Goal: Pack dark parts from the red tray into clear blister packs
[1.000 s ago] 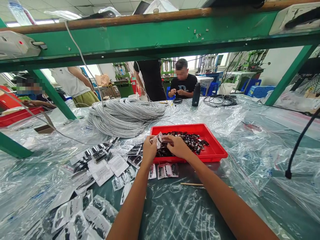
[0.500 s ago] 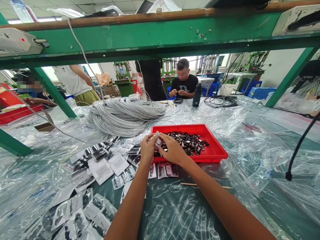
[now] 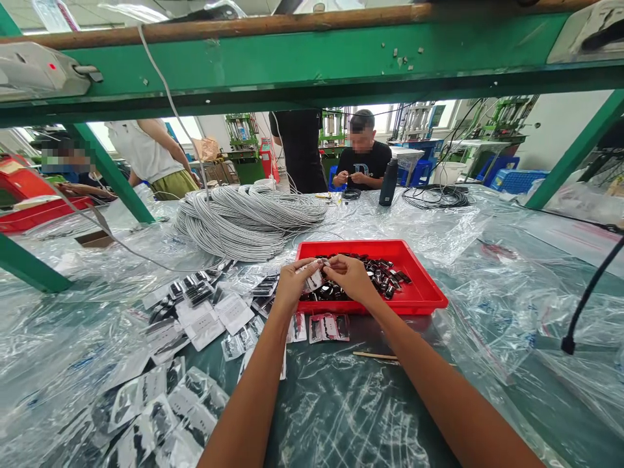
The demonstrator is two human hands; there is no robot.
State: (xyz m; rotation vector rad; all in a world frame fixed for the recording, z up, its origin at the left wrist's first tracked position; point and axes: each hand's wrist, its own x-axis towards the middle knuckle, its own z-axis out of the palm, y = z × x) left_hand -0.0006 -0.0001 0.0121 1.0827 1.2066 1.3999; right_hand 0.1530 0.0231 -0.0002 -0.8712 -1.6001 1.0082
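Observation:
My left hand (image 3: 291,284) and my right hand (image 3: 351,277) meet above the near left corner of a red tray (image 3: 422,294). Together they pinch a small clear plastic bag (image 3: 314,279) with a white label, held just over the tray's edge. A heap of small dark metal parts (image 3: 376,274) lies in the tray behind my hands. Whether a part is between my right fingertips is hidden. Filled little bags (image 3: 327,327) lie on the table just below my hands.
Many more small bags (image 3: 197,318) are spread to the left on plastic sheeting. A big coil of grey cable (image 3: 246,220) lies behind. A thin wooden stick (image 3: 374,355) rests near my right forearm. A seated person (image 3: 363,159) works across the table beside a dark bottle (image 3: 389,182); a green frame beam (image 3: 312,58) runs overhead.
My hands have lifted from the heap of parts and drawn together, now holding the small bag a little higher over the tray's corner.

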